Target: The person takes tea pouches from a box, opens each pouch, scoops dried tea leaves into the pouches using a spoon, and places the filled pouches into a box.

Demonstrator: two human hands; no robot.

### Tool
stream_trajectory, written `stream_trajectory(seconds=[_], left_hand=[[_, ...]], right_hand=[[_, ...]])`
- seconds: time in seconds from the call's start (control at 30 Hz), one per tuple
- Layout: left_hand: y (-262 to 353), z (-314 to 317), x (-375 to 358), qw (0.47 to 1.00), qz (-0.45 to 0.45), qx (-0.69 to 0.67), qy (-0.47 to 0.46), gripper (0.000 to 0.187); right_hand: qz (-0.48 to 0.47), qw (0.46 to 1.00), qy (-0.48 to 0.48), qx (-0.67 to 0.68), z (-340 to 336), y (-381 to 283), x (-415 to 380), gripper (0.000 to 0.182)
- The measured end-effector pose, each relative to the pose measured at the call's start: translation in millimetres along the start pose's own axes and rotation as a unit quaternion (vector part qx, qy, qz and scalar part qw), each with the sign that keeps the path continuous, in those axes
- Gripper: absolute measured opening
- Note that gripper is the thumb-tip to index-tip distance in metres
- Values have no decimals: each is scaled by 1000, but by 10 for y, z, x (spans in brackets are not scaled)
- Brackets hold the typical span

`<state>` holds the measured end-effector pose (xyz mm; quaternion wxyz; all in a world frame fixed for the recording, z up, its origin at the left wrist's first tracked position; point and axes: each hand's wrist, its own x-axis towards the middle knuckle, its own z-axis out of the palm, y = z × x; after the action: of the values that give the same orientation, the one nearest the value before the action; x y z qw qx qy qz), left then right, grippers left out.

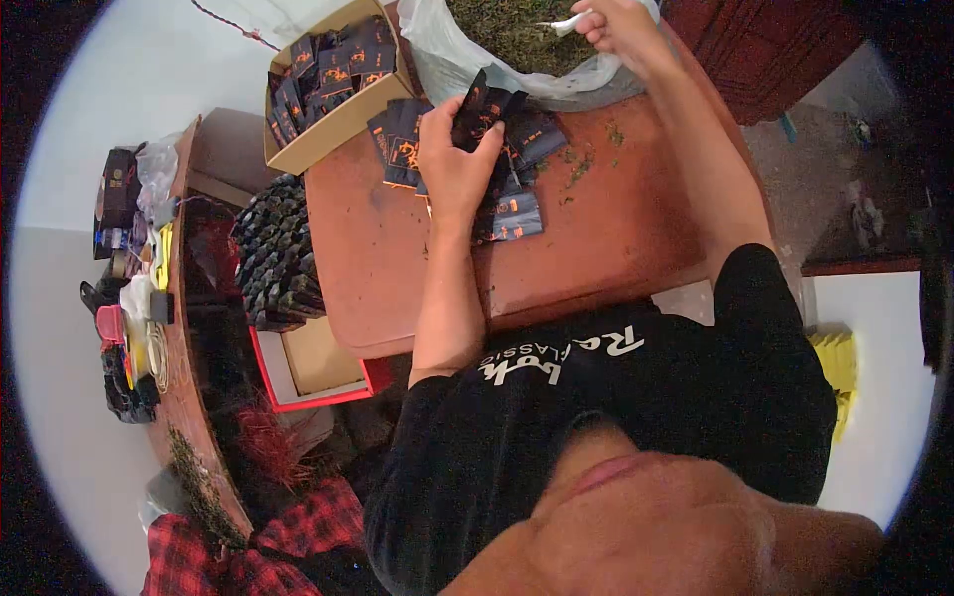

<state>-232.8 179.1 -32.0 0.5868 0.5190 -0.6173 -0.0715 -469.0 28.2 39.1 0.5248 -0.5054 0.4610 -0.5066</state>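
My left hand [455, 159] is closed round a small black packet [485, 107] with orange print, held upright above the table. Beneath and around that hand lie more flat black packets [402, 149], overlapping in a loose pile. My right hand [626, 35] is up at the far side, its fingers closed on a small white scoop [568, 24]. The scoop is over dark green loose leaves, which look like tea [512, 35], inside an open clear plastic bag [437, 50]. My fingers partly cover the scoop.
A cardboard box [343, 124] full of black packets stands at the table's left corner. Leaf crumbs dot the reddish-brown table [626, 219]. Left of it are many stacked dark packets [273, 248] and a red-rimmed box [318, 402]. Dark red furniture [760, 45] borders the far right.
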Motion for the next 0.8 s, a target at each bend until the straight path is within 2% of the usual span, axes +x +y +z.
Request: stream_trajectory(seconds=[0.3, 0.4, 0.5, 0.53, 0.63, 0.73, 0.77, 0.8], left_hand=[[73, -10, -9, 999, -8, 41, -11, 44], [69, -9, -18, 999, -8, 43, -10, 44], [98, -18, -16, 998, -18, 52, -9, 45], [96, -18, -11, 999, -15, 51, -9, 44], [99, -27, -7, 998, -10, 52, -15, 45], [125, -31, -11, 998, -13, 55, -23, 46], [112, -33, -14, 998, -16, 52, -20, 46], [100, -33, -15, 998, -18, 49, -17, 46]], right_hand=[[-5, 992, -118, -32, 83, -171, -302, 28], [-7, 988, -105, -111, 247, -278, -481, 29], [-73, 983, -66, -157, 448, -426, -777, 29], [-137, 967, -73, -204, 472, -388, -830, 27], [-313, 886, -112, -322, 518, -265, -987, 23], [-461, 808, -114, -349, 531, -152, -1042, 22], [-466, 811, -110, -336, 517, -180, -1059, 21], [-429, 835, -99, -332, 470, -213, -1045, 21]])
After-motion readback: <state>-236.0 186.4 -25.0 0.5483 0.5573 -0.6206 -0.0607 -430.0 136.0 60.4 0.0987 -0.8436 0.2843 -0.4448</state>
